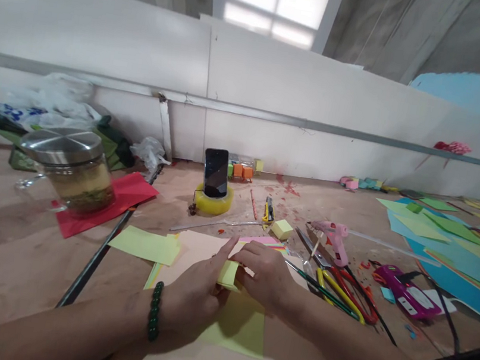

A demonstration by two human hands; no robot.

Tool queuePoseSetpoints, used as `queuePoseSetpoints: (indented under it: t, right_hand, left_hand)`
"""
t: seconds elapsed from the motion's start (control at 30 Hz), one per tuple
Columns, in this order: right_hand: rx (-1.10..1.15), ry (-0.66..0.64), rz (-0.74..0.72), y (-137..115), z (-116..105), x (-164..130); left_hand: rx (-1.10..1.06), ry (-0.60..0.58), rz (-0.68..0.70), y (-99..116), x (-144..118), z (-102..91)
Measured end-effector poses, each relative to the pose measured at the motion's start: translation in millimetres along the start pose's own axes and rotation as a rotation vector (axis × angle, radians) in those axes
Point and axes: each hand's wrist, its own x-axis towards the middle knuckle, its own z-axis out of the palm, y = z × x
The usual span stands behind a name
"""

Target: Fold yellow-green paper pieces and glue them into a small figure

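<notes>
- The left hand [196, 294] and right hand [264, 274] meet over a small yellow paper piece [228, 274], each pinching one side of it.
- The piece sits between the fingertips, just above a larger yellow-green sheet [240, 327] lying on the table [7, 253].
- A green bead bracelet [154, 311] circles the left wrist.
- Scissors [341, 285] lie near the right hand.

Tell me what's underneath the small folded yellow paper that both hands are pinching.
The small folded yellow paper lies over a larger yellow-green paper sheet, itself resting on a pale peach paper sheet. The left hand and right hand cover the fold's edges, so anything directly beneath it is hidden.
</notes>
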Motion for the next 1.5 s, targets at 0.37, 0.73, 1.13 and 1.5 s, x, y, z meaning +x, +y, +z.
queuePoseSetpoints:
  t: [0.37,0.73,1.13,1.5]
  right_hand:
    - [0.050,-0.044,0.100,-3,-1,0]
    - [-0.090,0.088,-0.013,1,4,0]
    - [-0.161,0.053,-0.074,-7,0,3]
    - [-0.185,0.049,0.000,-5,4,3]
  left_hand:
    - [-0.024,-0.005,0.009,3,0,0.4]
    - [-0.030,0.072,0.085,11,5,-2.7]
    - [-0.048,0.045,0.079,2,4,-0.4]
    - [-0.101,0.019,-0.035,8,5,-1.2]
